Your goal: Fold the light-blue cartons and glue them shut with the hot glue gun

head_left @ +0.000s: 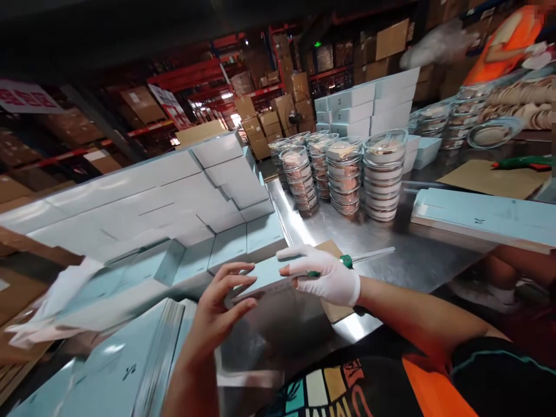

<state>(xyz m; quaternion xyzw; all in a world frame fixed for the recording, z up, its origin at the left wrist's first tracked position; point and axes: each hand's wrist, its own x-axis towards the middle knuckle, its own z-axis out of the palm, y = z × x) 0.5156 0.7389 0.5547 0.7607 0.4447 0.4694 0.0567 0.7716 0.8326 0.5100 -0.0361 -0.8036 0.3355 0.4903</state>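
A light blue box lies low over the metal table in front of me. My left hand, bare, is at its left end with fingers and thumb curved and apart. My right hand wears a white glove with bare fingertips showing and has its fingers around the box's right end. A green tool with a clear stick projecting from it, apparently a glue gun, is partly hidden behind the right hand. Whether that hand touches it, I cannot tell. Brown cardboard lies beneath.
Stacked white and light blue boxes form a wall at left. Clear round containers stand in tall stacks beyond my hands. Flat blue pieces and another green glue gun lie at right. A person in an orange vest works behind.
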